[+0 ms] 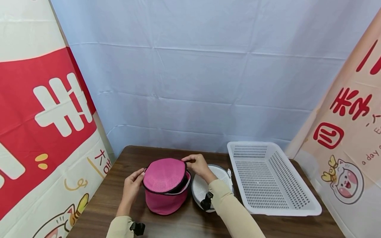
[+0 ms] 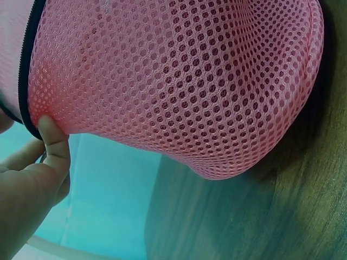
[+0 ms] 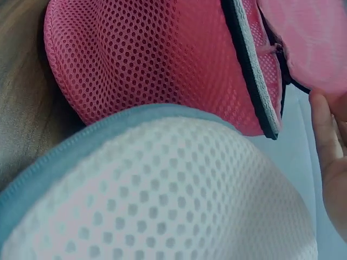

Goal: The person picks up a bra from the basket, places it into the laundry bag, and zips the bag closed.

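Note:
A round pink mesh laundry bag (image 1: 165, 204) with black zipper edging stands upright on the table. Its pink mesh lid (image 1: 165, 174) lies tilted over the top, with a gap at the right front where the zipper is undone. At the bag's left side, my left hand (image 1: 132, 186) pinches the mesh by the zipper; the left wrist view shows its thumb (image 2: 54, 143) against the pink mesh. My right hand (image 1: 200, 165) holds the lid's far right edge between thumb and fingers. Beneath the right forearm is a white mesh laundry bag (image 1: 198, 190) with grey edging, partly hidden.
A white perforated plastic basket (image 1: 237, 180) stands on the right of the brown wooden table (image 1: 104, 201). Behind the table hangs a pale blue cloth (image 1: 190, 99). Printed cloths flank both sides.

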`<act>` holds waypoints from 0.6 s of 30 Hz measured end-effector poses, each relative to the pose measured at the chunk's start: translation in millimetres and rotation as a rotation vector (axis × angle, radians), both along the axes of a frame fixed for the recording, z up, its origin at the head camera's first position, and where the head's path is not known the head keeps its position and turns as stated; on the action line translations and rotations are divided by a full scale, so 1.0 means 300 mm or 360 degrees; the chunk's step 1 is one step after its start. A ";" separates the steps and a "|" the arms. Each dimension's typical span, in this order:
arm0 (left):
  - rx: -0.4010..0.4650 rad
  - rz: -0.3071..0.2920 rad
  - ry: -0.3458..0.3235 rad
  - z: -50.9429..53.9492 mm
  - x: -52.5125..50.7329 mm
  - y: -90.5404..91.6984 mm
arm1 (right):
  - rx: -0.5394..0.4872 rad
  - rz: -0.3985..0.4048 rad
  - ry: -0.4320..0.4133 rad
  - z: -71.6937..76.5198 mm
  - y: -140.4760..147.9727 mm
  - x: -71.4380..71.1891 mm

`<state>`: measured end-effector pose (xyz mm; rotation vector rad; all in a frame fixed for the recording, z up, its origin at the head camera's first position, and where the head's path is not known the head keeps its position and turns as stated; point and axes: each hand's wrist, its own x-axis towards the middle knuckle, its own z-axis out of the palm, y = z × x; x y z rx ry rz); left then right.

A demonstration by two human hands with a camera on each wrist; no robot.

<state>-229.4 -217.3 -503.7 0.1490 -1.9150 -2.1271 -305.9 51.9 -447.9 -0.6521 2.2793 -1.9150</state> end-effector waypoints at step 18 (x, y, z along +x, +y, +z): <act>-0.0301 0.0148 0.0020 -0.021 -0.006 0.001 | 0.0053 -0.0077 0.0123 -0.033 -0.002 -0.024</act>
